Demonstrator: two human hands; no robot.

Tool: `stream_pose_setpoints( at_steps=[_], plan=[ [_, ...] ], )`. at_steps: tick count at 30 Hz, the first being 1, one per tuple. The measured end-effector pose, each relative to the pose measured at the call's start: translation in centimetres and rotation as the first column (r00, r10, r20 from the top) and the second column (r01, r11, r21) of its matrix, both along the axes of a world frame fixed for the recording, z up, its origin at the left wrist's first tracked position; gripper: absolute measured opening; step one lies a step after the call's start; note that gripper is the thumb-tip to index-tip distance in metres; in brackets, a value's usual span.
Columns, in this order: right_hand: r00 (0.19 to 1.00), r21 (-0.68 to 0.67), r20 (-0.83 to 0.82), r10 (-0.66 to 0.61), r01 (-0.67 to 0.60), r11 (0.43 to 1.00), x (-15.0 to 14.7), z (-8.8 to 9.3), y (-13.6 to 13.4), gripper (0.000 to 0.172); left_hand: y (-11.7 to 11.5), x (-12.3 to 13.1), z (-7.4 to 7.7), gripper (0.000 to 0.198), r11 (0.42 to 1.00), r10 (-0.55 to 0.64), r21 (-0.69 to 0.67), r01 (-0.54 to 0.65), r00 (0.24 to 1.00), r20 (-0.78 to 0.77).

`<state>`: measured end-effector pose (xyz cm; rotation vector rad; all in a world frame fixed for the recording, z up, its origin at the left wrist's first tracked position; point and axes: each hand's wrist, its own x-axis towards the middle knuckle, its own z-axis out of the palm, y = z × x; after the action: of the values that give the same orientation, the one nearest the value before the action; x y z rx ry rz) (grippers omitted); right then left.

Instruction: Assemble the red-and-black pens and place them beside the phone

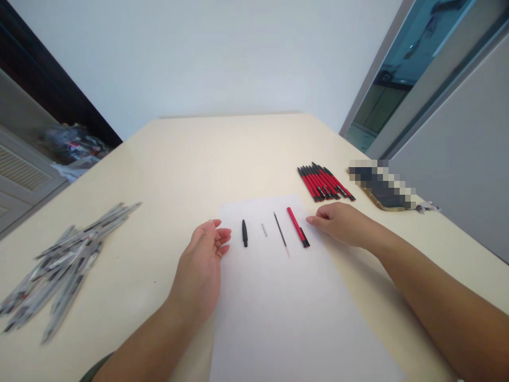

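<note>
My left hand [203, 258] rests at the left edge of a white sheet of paper [270, 307], fingers loosely bent and apart, holding nothing. Closest to it is a black pen tip section [244, 233]. To the right lie a small spring [264, 229], a thin black ink refill [280, 229] and a red pen barrel [296, 223] with a black clip end. These parts are spaced apart in a row. Beside the barrel, my right hand [338, 222] is at the paper's right edge, loosely curled with its fingertips apart from the barrel. Nothing shows in it.
Several red and black pens [322, 183] lie side by side beyond my right hand. A phone [379, 185], partly pixelated, lies farther right. Several clear wrapped pens [67, 265] are heaped at the left of the table [222, 154]. A wall stands behind.
</note>
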<state>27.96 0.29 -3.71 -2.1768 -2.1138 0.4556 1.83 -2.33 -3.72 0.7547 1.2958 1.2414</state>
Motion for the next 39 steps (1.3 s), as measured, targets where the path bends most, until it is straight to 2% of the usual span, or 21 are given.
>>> stream_pose_setpoints(
  at_steps=[11,39],
  plan=[
    [1.000,-0.006,0.024,0.001,-0.001,1.000,-0.09,-0.35,0.23,0.037,0.00,-0.05,-0.06,0.030,1.000,-0.010,0.006,0.010,1.000,-0.017],
    [1.000,-0.011,0.003,0.001,-0.001,1.000,0.00,-0.60,0.16,0.039,-0.09,0.18,0.14,0.029,1.000,-0.013,0.005,0.013,1.000,-0.025]
  ],
)
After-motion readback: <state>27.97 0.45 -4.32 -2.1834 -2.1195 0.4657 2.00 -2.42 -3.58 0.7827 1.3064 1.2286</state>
